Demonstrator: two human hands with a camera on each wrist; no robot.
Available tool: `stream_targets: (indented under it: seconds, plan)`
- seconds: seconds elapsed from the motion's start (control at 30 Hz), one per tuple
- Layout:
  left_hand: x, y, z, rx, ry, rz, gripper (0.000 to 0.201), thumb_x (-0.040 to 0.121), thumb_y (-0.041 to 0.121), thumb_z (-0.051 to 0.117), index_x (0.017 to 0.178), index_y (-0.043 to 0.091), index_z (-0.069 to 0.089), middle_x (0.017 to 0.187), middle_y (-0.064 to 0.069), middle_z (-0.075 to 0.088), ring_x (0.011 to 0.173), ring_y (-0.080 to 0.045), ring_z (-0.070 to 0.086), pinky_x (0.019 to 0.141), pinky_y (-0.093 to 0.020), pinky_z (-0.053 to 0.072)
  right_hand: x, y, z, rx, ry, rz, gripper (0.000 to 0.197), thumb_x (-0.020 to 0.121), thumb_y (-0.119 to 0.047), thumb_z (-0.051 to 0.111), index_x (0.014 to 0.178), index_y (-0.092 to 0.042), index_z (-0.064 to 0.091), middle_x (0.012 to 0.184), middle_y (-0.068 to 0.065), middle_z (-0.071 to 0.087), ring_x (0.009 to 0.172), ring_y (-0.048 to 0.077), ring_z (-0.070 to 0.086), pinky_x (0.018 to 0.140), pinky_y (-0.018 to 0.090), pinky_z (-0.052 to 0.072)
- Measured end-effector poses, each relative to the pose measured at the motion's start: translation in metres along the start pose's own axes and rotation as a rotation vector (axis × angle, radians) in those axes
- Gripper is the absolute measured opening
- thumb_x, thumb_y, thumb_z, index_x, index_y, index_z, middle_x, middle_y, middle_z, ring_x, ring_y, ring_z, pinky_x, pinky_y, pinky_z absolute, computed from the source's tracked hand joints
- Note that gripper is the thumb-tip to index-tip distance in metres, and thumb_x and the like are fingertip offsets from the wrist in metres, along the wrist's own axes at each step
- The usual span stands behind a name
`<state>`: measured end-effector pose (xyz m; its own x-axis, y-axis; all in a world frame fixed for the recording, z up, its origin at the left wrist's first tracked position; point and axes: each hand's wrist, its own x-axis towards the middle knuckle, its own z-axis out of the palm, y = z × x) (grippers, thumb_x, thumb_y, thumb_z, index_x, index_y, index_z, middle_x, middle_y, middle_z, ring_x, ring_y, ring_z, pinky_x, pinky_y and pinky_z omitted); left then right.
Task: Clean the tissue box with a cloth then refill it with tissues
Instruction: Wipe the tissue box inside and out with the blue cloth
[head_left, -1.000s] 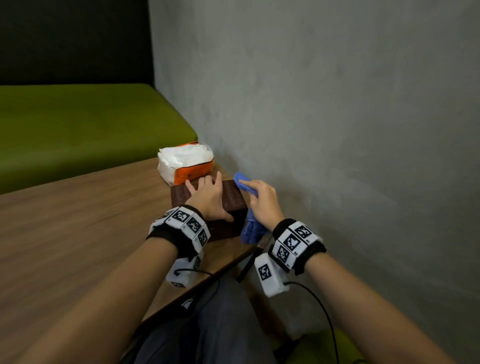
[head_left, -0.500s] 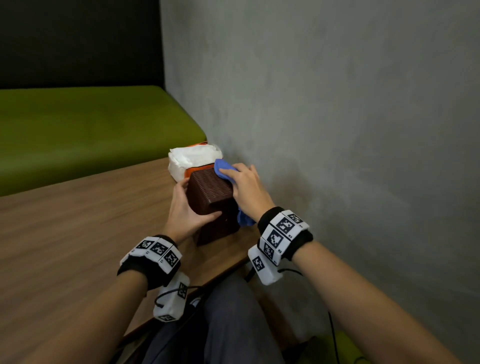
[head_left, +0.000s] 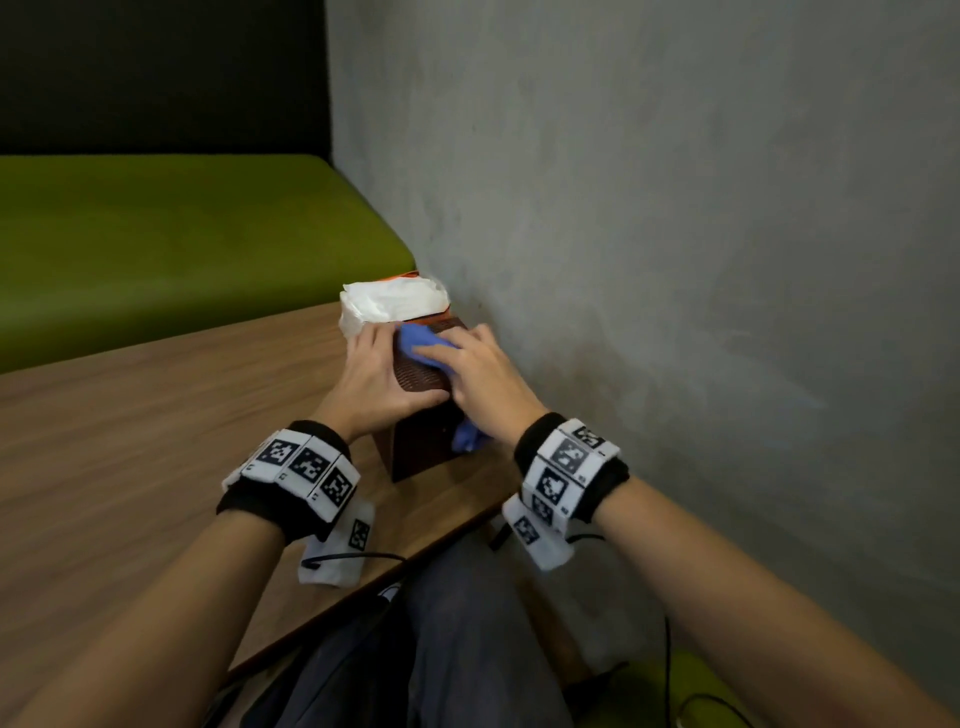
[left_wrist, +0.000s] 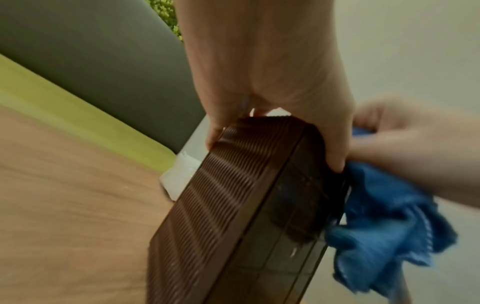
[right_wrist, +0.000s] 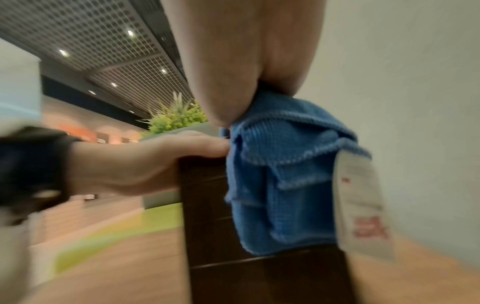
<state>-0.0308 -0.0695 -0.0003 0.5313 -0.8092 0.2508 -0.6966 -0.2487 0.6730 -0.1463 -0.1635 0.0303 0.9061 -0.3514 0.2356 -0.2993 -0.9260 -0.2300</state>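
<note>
Two hands at work in the head view: left hand (head_left: 371, 382) clamped round the near upper end of the brown ribbed tissue box (head_left: 422, 415), stood on end on the wooden table (head_left: 156, 415) close to the grey wall (head_left: 675, 260); right hand (head_left: 480, 376) pressing a blue cloth (head_left: 423, 340) flat over the box's top, fingers fairly straight. Just behind, touching or nearly so, an opened tissue pack (head_left: 392, 301), white with an orange wrapper.

From the left wrist: thumb and fingers wrapped over the box's upper edge, ribbed face (left_wrist: 207, 195) toward the table, smooth dark face (left_wrist: 285, 226) toward the camera. Cloth (left_wrist: 384, 226) bunched and hanging at the far side, blurred.

From the right wrist: cloth (right_wrist: 283, 181) trapped under the palm (right_wrist: 246, 61) and draped down the box's side (right_wrist: 207, 205), white care label (right_wrist: 361, 205) dangling. Left hand (right_wrist: 145, 164) gripping the top corner beside it.

Wiping stage, judged about midway; no refilling begun. Next call: firm drag of the cloth down the remaining faces with the box braced against tipping, then opening it to load tissues.
</note>
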Motion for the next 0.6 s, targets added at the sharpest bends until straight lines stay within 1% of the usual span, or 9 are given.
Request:
stream_targets:
  seconds: [0.07,0.13,0.17,0.23,0.33,0.37,0.43,0.5,0.6]
  plan:
    - [0.000,0.004,0.004,-0.006,-0.020,-0.025,0.114,0.038,0.071,0.049,0.132,0.007,0.037,0.130,-0.013,0.041,0.121,-0.028,0.034,0.104,-0.033,0.028,0.007,0.025,-0.002,0.017,0.050,0.178,0.044,0.083,0.006,0.044,0.119,-0.014,0.060,0.115,0.018,0.059,0.099,0.037,0.047,0.089,0.034,0.032]
    - [-0.001,0.011,0.007,-0.028,-0.016,-0.036,0.115,0.038,0.070,0.048,0.133,0.006,0.036,0.131,-0.013,0.040,0.123,-0.027,0.033,0.105,-0.034,0.028,0.019,0.023,0.000,0.000,0.086,0.289,0.043,0.085,0.003,0.043,0.117,-0.016,0.062,0.113,0.017,0.059,0.100,0.037,0.047,0.089,0.035,0.031]
    - [-0.002,0.014,0.008,-0.041,-0.003,-0.030,0.112,0.039,0.068,0.047,0.131,0.004,0.037,0.129,-0.014,0.041,0.122,-0.027,0.034,0.104,-0.032,0.026,0.023,0.010,0.003,-0.021,0.087,0.271,0.042,0.085,0.002,0.043,0.118,-0.017,0.061,0.114,0.016,0.059,0.101,0.036,0.047,0.090,0.036,0.032]
    - [-0.003,0.016,0.005,-0.039,0.015,0.003,0.105,0.043,0.063,0.043,0.127,0.000,0.040,0.123,-0.017,0.046,0.118,-0.029,0.038,0.098,-0.027,0.023,0.020,-0.015,0.010,-0.034,0.047,0.137,0.040,0.087,-0.001,0.044,0.122,-0.017,0.058,0.116,0.015,0.058,0.102,0.035,0.044,0.092,0.037,0.033]
    - [-0.003,0.012,0.002,-0.016,0.017,-0.003,0.103,0.041,0.064,0.045,0.122,0.000,0.044,0.118,-0.017,0.049,0.114,-0.031,0.041,0.095,-0.027,0.024,-0.006,-0.011,0.003,-0.029,0.011,-0.020,0.044,0.085,0.003,0.046,0.125,-0.014,0.056,0.119,0.015,0.058,0.100,0.035,0.045,0.090,0.036,0.034]
    - [-0.003,0.012,0.002,-0.017,0.010,-0.018,0.107,0.040,0.066,0.047,0.124,0.001,0.043,0.121,-0.015,0.048,0.116,-0.030,0.039,0.099,-0.029,0.026,-0.009,0.002,-0.002,-0.047,0.004,0.009,0.046,0.084,0.005,0.046,0.125,-0.014,0.055,0.120,0.015,0.058,0.101,0.035,0.045,0.090,0.037,0.036]
    - [-0.002,0.014,0.004,-0.017,-0.018,-0.041,0.116,0.036,0.070,0.049,0.131,0.004,0.038,0.128,-0.014,0.043,0.122,-0.029,0.035,0.105,-0.034,0.029,-0.002,0.030,-0.007,-0.085,-0.002,0.170,0.045,0.085,0.005,0.043,0.124,-0.015,0.056,0.118,0.015,0.059,0.103,0.035,0.047,0.090,0.039,0.038]
    - [-0.001,0.016,0.006,-0.023,-0.026,-0.041,0.116,0.036,0.070,0.050,0.132,0.005,0.038,0.129,-0.015,0.041,0.123,-0.029,0.034,0.106,-0.035,0.028,0.015,0.033,-0.005,-0.064,0.015,0.244,0.043,0.085,0.003,0.042,0.121,-0.015,0.059,0.113,0.017,0.061,0.103,0.036,0.049,0.090,0.040,0.036]
    - [0.001,0.016,0.002,-0.020,-0.001,-0.009,0.107,0.041,0.066,0.047,0.125,-0.001,0.043,0.123,-0.018,0.048,0.118,-0.031,0.040,0.097,-0.027,0.024,0.030,-0.004,0.004,-0.067,-0.006,0.083,0.040,0.086,-0.001,0.044,0.121,-0.015,0.058,0.114,0.016,0.060,0.103,0.036,0.048,0.090,0.036,0.031]
